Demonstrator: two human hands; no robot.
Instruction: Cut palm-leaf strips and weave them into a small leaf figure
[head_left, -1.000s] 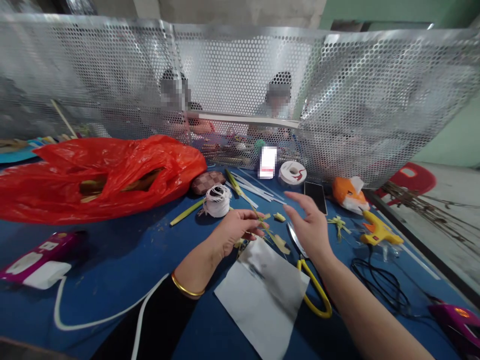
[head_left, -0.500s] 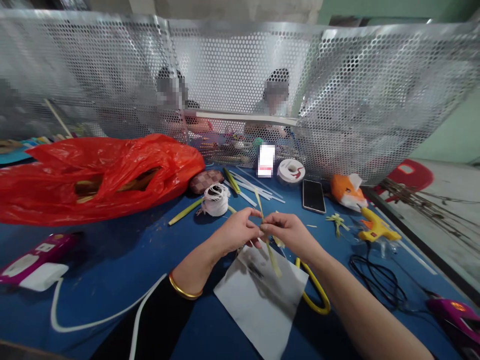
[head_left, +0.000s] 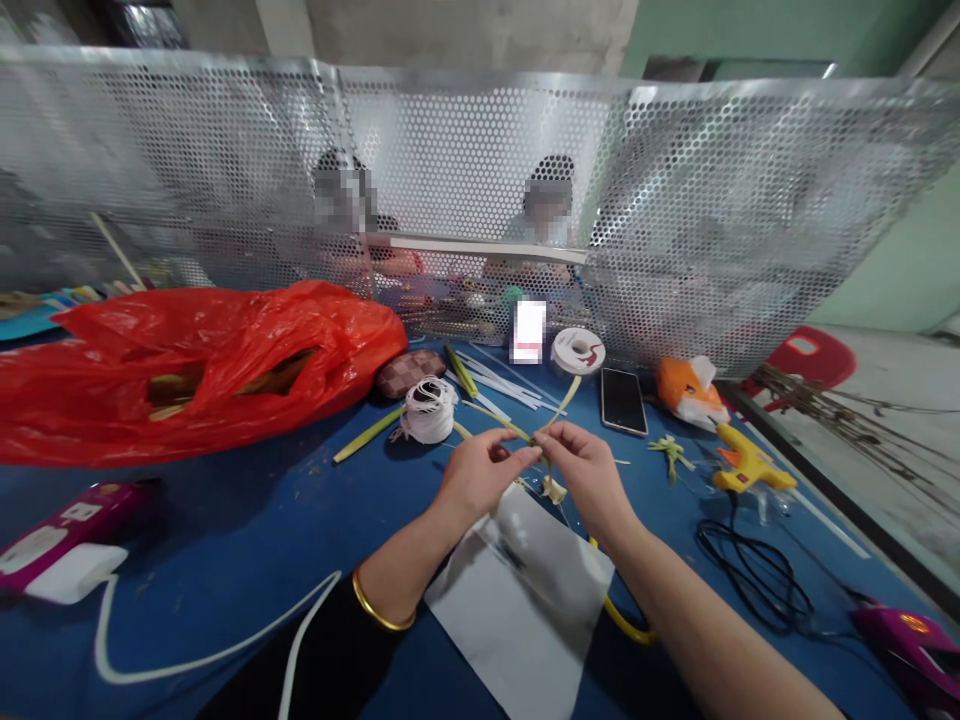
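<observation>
Over the table's middle, my left hand (head_left: 480, 472) and my right hand (head_left: 589, 470) meet fingertip to fingertip, both pinching narrow yellow-green leaf strips (head_left: 568, 398). One strip end sticks up past my right fingers; another runs off to the upper left. The crossing point is mostly hidden by my fingers. Beneath the hands lies a white sheet (head_left: 517, 610). A small pale scrap (head_left: 553, 490) sits just below my right fingers. A yellow loop-shaped handle (head_left: 628, 627) shows partly behind my right forearm. A small knotted leaf piece (head_left: 670, 452) lies farther right.
At left are a red plastic bag (head_left: 330, 335) and a purple power strip (head_left: 79, 520). White cord (head_left: 429, 415), a ribbon spool (head_left: 577, 350) and a phone (head_left: 623, 402) lie ahead. A yellow glue gun (head_left: 750, 462) is right; perforated metal mesh (head_left: 480, 130) stands behind.
The strip that hung down over the sheet has shifted; its ends now point up right and to the upper left. Both hands remain pinched together. The view has tilted slightly up.
</observation>
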